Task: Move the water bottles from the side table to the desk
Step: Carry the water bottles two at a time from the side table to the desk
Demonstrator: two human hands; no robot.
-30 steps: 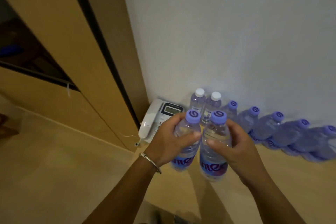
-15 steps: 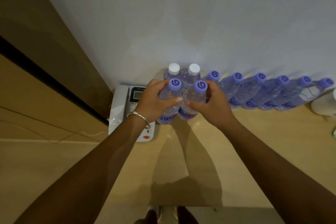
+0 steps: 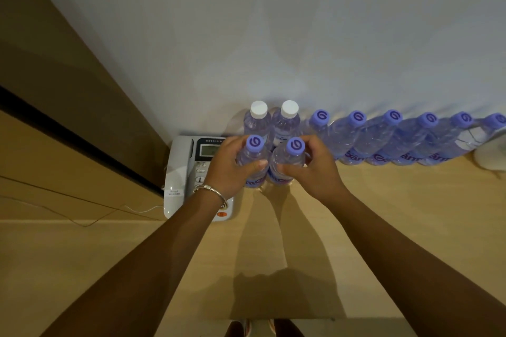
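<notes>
1. Two clear plastic purple-capped water bottles [image 3: 253, 157] stand upright on the wooden desk [image 3: 383, 213], touching, beside the phone [image 3: 189, 172].
2. Left hand [image 3: 230, 169] and right hand [image 3: 315, 169] each wrap one bottle's shoulder.
3. Likely full: heavy, thin-walled, slick; grip mid-body.

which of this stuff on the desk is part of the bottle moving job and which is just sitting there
Part of the job:
- purple-capped bottle gripped by the left hand
- purple-capped bottle gripped by the right hand
- row of purple-capped bottles along the wall
- two white-capped bottles
- desk

Just lying about:
- desk telephone
- white object at the right edge, cut off
</notes>
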